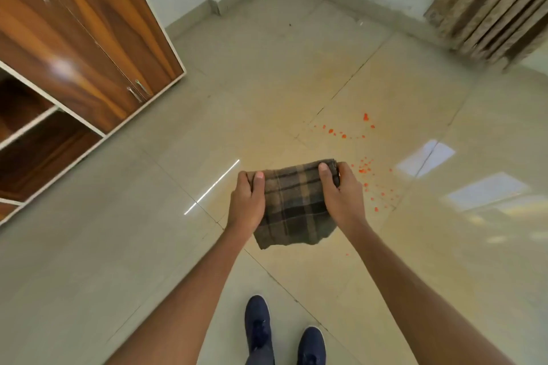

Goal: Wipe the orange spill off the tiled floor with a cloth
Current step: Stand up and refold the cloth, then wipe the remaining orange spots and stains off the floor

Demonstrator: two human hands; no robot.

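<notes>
Beige glossy tiled floor (148, 216) runs to a corner of pale walls. Above it, at mid-frame, a folded plaid cloth (293, 204) is held in the air and not yet on the tiles. Its top edge runs from 9 to 3 o'clock, the right end a little higher, and its free edge hangs toward 6 o'clock, so the long axis looks crosswise. The left hand (247, 204) pinches the left corner with thumb on top and fingers curled behind. The right hand (341, 195) grips the right corner the same way.

The orange spill (366, 170) is scattered drops from 1 to 4 o'clock of the cloth, with a second arc farther off at 1 o'clock. Judging from this, crouch first, lay the cloth flat beyond the farthest drops and draw it inward, so that nothing smears outward.

Dark shoes (258, 326) stand at 6 o'clock, a wooden cupboard (89, 38) at 10, and a curtain (498, 3) at 2.
</notes>
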